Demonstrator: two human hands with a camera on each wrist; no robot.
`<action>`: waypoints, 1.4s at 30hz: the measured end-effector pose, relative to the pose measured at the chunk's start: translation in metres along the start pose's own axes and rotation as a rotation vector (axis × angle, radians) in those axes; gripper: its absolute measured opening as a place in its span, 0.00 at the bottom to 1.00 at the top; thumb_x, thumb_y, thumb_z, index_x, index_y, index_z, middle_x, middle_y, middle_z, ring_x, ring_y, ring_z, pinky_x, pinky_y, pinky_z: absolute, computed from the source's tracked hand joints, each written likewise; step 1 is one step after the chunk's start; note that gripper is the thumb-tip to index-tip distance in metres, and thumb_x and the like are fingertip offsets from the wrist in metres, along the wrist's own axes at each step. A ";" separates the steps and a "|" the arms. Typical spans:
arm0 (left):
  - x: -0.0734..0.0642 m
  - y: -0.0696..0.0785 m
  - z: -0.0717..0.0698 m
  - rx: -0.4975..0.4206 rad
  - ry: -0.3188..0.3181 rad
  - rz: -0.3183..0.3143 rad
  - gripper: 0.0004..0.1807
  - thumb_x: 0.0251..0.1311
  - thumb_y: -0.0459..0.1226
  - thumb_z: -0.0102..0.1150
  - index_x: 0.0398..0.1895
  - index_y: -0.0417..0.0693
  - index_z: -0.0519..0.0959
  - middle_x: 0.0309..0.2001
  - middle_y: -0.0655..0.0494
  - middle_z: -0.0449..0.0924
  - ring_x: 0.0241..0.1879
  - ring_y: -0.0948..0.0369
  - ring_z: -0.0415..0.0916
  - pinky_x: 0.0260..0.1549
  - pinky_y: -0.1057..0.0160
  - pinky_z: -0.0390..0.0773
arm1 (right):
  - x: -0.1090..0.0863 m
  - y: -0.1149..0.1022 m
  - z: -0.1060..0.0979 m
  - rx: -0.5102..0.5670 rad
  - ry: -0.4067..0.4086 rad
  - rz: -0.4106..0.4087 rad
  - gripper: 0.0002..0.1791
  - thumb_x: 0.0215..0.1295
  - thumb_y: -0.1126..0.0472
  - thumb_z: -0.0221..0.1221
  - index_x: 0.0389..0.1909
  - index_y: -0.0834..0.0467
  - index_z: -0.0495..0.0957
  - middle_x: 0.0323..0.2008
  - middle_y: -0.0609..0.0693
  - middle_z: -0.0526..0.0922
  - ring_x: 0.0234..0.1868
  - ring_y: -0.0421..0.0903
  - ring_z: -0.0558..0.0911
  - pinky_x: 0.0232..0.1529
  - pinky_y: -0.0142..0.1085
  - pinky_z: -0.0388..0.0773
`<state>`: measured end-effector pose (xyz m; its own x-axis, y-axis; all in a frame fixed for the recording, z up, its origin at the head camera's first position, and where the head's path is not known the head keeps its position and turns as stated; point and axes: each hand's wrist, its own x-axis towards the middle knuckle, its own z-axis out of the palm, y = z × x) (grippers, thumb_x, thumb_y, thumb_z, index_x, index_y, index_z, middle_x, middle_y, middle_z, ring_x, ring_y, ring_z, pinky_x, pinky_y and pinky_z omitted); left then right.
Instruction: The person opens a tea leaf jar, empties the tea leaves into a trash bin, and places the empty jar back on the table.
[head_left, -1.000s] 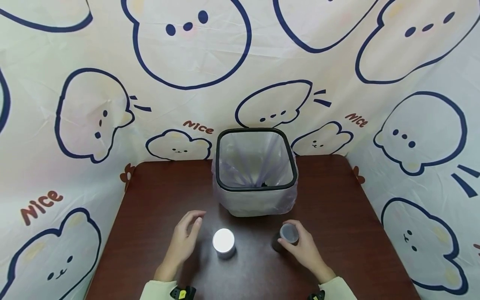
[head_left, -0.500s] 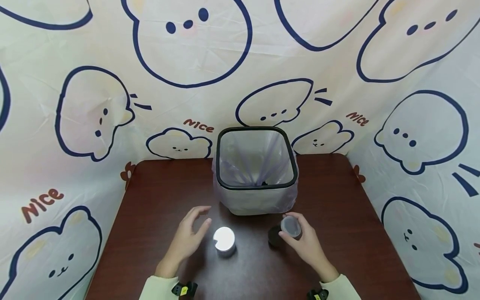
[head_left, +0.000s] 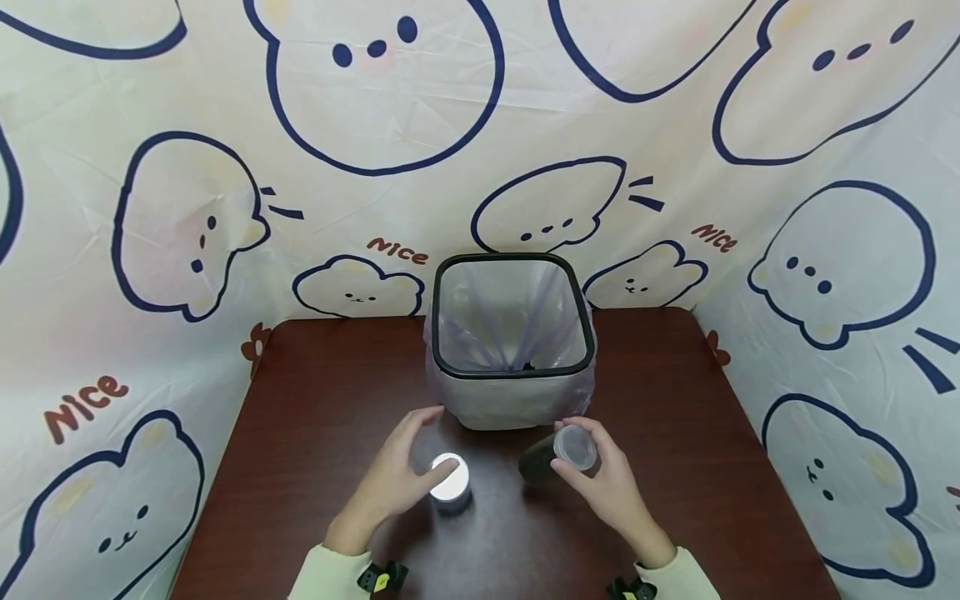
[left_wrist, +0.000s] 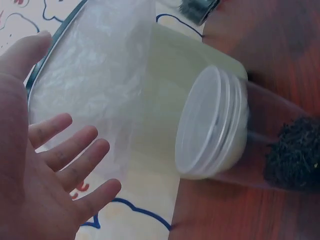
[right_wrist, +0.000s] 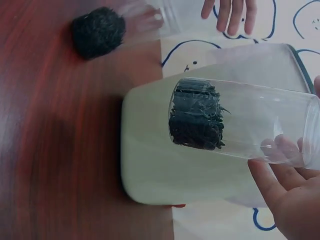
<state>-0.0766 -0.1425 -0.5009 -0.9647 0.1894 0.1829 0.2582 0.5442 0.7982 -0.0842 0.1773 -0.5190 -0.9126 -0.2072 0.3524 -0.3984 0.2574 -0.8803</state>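
My right hand (head_left: 615, 487) grips a clear plastic jar (head_left: 540, 461) near its lidded end, tilted above the table. Dark dried leaves, like loose tea, fill the bottom part of that jar (right_wrist: 245, 117) in the right wrist view. A second clear jar (head_left: 454, 492) stands upright on the table, its pale lid glaring. My left hand (head_left: 397, 471) is beside it with spread fingers; the thumb overlaps the lid in the head view. The left wrist view shows this jar (left_wrist: 215, 125) apart from the fingers, with similar dark leaves inside.
A whitish bin (head_left: 517, 404) with a black rim and a thin plastic liner stands just beyond the hands. Something small and dark lies inside it. The reddish-brown table (head_left: 337, 367) ends at a patterned cloth (head_left: 375, 208) behind and at both sides.
My left hand has moved right and forward, its thumb now over the standing jar's lid. The jar in my right hand has tilted further, its bottom swinging left.
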 end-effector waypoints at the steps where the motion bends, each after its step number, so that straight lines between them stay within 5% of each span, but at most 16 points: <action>1: 0.001 0.001 0.001 -0.001 -0.009 0.009 0.41 0.54 0.44 0.76 0.70 0.46 0.69 0.65 0.53 0.74 0.66 0.52 0.70 0.65 0.44 0.68 | 0.001 -0.002 0.001 0.007 0.003 -0.005 0.30 0.57 0.72 0.71 0.61 0.61 0.74 0.55 0.61 0.83 0.56 0.38 0.79 0.55 0.25 0.71; 12: 0.007 0.013 0.020 -0.016 -0.134 -0.006 0.45 0.53 0.48 0.77 0.73 0.50 0.66 0.68 0.54 0.70 0.68 0.55 0.67 0.66 0.46 0.68 | 0.008 -0.011 0.015 0.114 -0.023 -0.021 0.31 0.56 0.76 0.69 0.61 0.62 0.73 0.56 0.62 0.82 0.56 0.40 0.79 0.54 0.26 0.73; 21: 0.011 0.013 0.031 -0.031 -0.136 0.056 0.48 0.48 0.46 0.82 0.71 0.46 0.67 0.65 0.51 0.72 0.66 0.54 0.69 0.64 0.46 0.70 | 0.015 -0.021 0.024 0.185 -0.042 -0.070 0.32 0.56 0.78 0.68 0.62 0.64 0.72 0.55 0.65 0.81 0.56 0.41 0.80 0.54 0.27 0.74; 42: 0.017 0.022 0.048 -0.036 -0.197 0.064 0.52 0.47 0.54 0.80 0.71 0.43 0.63 0.64 0.49 0.73 0.63 0.53 0.72 0.62 0.47 0.72 | 0.020 -0.041 0.036 0.210 -0.093 -0.058 0.30 0.58 0.77 0.68 0.62 0.62 0.72 0.56 0.61 0.81 0.56 0.43 0.80 0.55 0.29 0.75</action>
<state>-0.0853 -0.0877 -0.5078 -0.9169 0.3803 0.1208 0.3128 0.4972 0.8093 -0.0830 0.1287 -0.4868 -0.8722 -0.3048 0.3825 -0.4135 0.0420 -0.9095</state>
